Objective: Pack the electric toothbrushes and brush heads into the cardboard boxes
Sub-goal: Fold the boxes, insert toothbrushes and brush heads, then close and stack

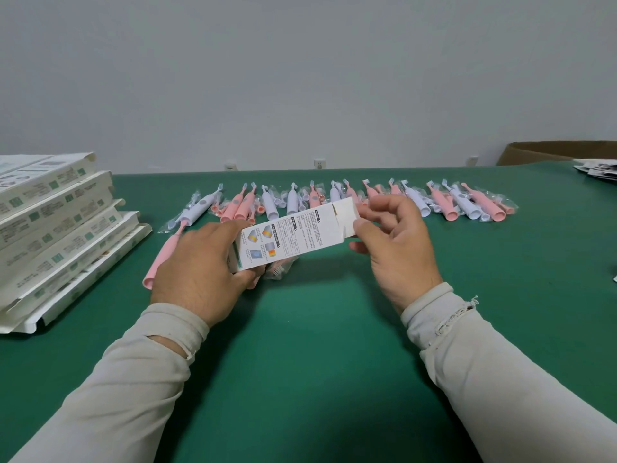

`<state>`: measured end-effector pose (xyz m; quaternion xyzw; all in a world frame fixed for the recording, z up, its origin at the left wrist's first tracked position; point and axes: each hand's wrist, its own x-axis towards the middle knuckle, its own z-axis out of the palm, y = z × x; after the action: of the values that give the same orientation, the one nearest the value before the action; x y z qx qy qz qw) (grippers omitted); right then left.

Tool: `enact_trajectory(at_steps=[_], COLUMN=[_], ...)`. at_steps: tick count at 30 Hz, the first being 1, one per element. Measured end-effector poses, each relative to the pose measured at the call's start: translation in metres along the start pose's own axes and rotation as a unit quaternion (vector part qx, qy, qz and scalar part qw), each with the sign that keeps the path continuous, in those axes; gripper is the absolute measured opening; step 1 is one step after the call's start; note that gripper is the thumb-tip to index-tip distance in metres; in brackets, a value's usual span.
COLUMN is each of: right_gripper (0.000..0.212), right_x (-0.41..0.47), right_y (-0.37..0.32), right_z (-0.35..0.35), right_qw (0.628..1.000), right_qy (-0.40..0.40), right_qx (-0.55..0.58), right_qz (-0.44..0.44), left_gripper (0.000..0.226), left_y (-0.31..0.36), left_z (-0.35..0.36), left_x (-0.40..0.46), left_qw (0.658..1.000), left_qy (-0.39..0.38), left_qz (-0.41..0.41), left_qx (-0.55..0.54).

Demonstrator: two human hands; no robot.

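Observation:
A white printed cardboard box [293,237] is held above the green table [317,329], tilted with its right end higher. My left hand [197,272] grips its lower left end. My right hand [397,248] pinches the open end flap [345,217] between thumb and fingers. A pink toothbrush [163,259] lies on the table beside and partly under my left hand. A clear bag with brush heads [278,270] lies under the box. Several pink and white bagged toothbrushes [367,202] lie in a row across the far side of the table.
A stack of flat white boxes [56,228] stands at the left edge of the table. A brown carton [561,152] sits at the far right behind the table, with printed leaflets [597,172] beside it. The wall rises behind the table.

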<state>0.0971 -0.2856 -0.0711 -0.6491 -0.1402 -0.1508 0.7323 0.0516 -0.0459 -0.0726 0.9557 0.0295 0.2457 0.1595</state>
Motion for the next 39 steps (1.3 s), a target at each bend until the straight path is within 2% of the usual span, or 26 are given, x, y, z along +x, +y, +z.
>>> enact_trajectory(at_steps=[4, 7, 10, 16, 24, 27, 29, 32, 35, 37, 39], right_gripper=[0.021, 0.026, 0.028, 0.018, 0.024, 0.032, 0.033, 0.035, 0.029, 0.029, 0.017], right_x=[-0.002, -0.004, -0.005, -0.003, -0.005, -0.009, -0.01, -0.005, -0.001, -0.008, -0.026], right_y=[-0.003, -0.004, -0.005, -0.003, 0.003, 0.005, 0.009, 0.01, 0.002, -0.003, -0.005], right_z=[0.0, 0.002, 0.003, 0.001, 0.001, 0.009, 0.014, 0.015, 0.014, 0.014, 0.024], right_qw=[0.999, 0.998, 0.998, 0.998, 0.998, 0.997, 0.997, 0.997, 0.989, 0.982, 0.983], right_qy=[0.0, -0.006, -0.011, -0.01, -0.035, -0.069, -0.073, 0.005, 0.064, 0.061, 0.011], right_qx=[-0.027, -0.045, -0.044, -0.063, -0.057, -0.01, 0.038, 0.069, 0.097, 0.109, 0.049], right_qz=[-0.031, -0.047, -0.044, -0.018, -0.015, -0.018, -0.002, 0.034, 0.096, 0.143, 0.176], left_gripper=[0.058, 0.058, 0.059, 0.057, 0.059, 0.065, 0.074, 0.074, 0.069, 0.065, 0.064], left_y=[0.001, 0.002, 0.002, 0.003, 0.002, 0.004, 0.006, 0.007, 0.006, 0.014, 0.032], left_z=[-0.001, 0.0, 0.0, -0.001, -0.001, 0.0, -0.001, 0.0, 0.002, 0.006, 0.011], left_x=[0.0, 0.0, 0.0, 0.0, -0.001, -0.002, -0.003, -0.005, -0.006, -0.008, -0.013], left_qw=[1.0, 1.0, 1.0, 0.999, 0.999, 0.999, 1.0, 0.997, 0.995, 0.992, 0.988], left_qy=[0.003, 0.0, 0.005, 0.003, -0.002, 0.003, -0.004, -0.022, -0.006, 0.022, 0.038], left_qz=[-0.004, -0.001, -0.001, 0.005, 0.004, 0.005, 0.025, 0.063, 0.083, 0.089, 0.088], left_qx=[0.007, 0.011, 0.019, 0.034, 0.035, 0.032, 0.007, -0.04, -0.059, -0.086, -0.124])
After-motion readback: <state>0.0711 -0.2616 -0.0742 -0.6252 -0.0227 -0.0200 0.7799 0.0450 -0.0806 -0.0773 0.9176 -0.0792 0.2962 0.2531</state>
